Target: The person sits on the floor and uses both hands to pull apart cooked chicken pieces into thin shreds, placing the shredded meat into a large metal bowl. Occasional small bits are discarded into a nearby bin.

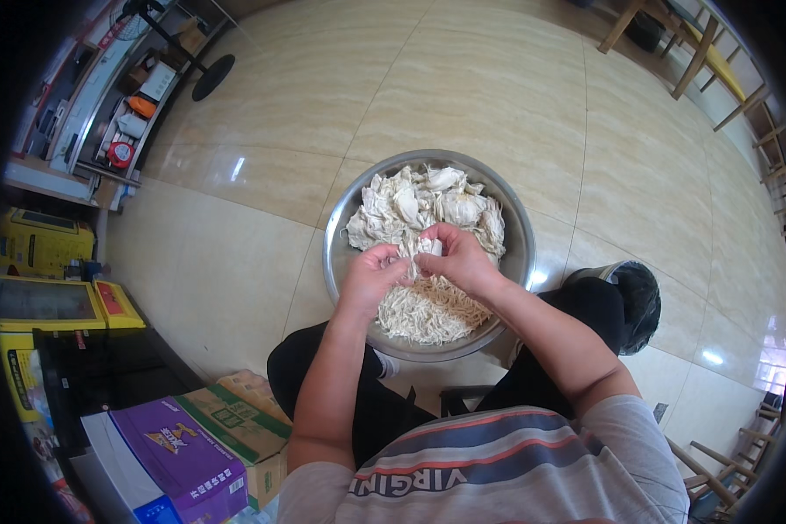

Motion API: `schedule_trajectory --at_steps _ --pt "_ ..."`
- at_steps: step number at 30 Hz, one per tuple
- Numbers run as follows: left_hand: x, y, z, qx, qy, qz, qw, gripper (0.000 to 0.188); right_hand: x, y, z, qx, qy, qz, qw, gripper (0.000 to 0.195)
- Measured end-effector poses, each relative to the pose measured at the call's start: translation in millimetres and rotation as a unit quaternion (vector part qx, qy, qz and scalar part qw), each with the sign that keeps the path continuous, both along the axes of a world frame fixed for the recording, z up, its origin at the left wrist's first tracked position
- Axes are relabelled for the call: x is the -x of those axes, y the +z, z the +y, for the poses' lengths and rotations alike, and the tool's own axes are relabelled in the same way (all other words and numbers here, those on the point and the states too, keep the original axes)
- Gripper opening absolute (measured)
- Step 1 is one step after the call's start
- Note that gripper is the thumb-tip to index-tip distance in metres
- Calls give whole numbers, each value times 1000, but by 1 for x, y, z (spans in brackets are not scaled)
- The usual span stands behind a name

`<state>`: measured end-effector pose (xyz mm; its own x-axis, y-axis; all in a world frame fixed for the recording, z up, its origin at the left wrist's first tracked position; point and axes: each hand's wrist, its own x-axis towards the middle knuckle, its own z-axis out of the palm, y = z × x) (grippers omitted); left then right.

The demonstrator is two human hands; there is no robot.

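A wide stainless-steel basin point(526, 268) stands before me between my knees. Large pieces of pale cooked meat, probably chicken point(458, 206), fill its far part. Thin shreds of meat point(426, 314) form a heap in the near part. Above the middle of the basin, my left hand point(376, 272) and my right hand point(455, 259) both grip one small piece of the pale meat point(419, 249) between thumbs and fingers. The hands are close together, and their fingers partly hide the piece.
A lined bin point(635, 308) stands right of the basin. Purple point(183, 452) and green-brown cartons point(236, 419) lie at lower left. A shelf point(141, 124) and a fan base point(213, 77) are at upper left. Wooden chairs point(694, 59) line the right side of the tiled floor point(471, 85).
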<state>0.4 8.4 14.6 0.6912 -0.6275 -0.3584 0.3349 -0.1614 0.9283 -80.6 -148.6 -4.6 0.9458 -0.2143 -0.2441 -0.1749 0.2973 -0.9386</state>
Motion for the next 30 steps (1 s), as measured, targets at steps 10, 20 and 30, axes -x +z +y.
schedule_trajectory --at_steps 10,20,30 --pt "-3 0 2 -31 -6 -9 999 21 0 -2 1 49 20 -6 999 23" --pt "-2 2 3 -30 -2 -10 999 21 0 10 1 50 0 -2 999 24" --pt "1 7 0 -26 42 8 999 10 0 0 0 77 5 4 997 24"
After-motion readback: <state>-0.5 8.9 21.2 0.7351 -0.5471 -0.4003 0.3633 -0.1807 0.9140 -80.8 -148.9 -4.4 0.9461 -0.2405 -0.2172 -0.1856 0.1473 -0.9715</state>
